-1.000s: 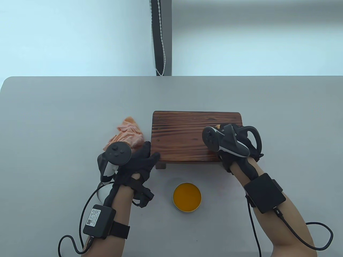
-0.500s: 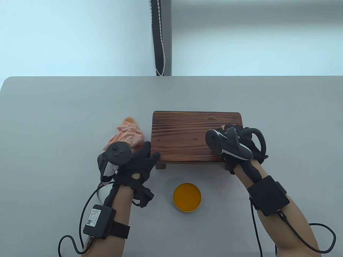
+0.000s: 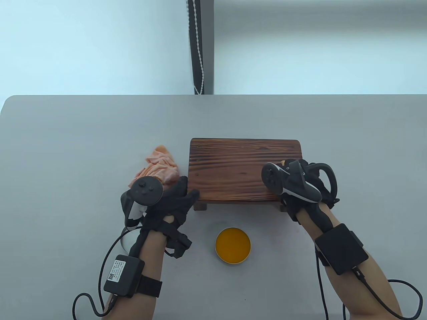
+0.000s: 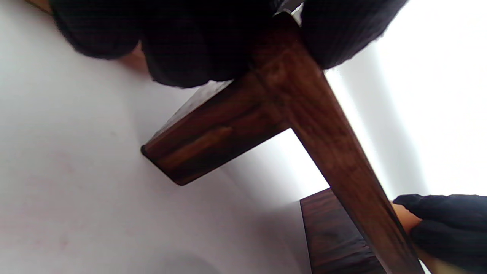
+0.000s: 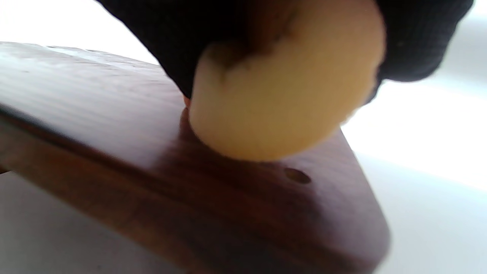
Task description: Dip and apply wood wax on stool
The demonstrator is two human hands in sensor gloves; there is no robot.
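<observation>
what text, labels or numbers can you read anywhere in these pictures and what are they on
White label with a QR code on the black box strapped to the left forearm: printed lines, too small to read.
Open round tin of orange wax: no text shows.
Dark brown wooden stool: no text.
Black tracker on the left hand: only unmarked buttons.
Nothing legible anywhere.

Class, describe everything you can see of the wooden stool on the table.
The stool is small, low and dark brown, with a striped grain on its rectangular, round-cornered top and a small hole near one corner. It stands upright on short slab legs on the grey table. The left hand grips its near left corner. The right hand presses a pale yellow sponge onto the top near the right end.
</observation>
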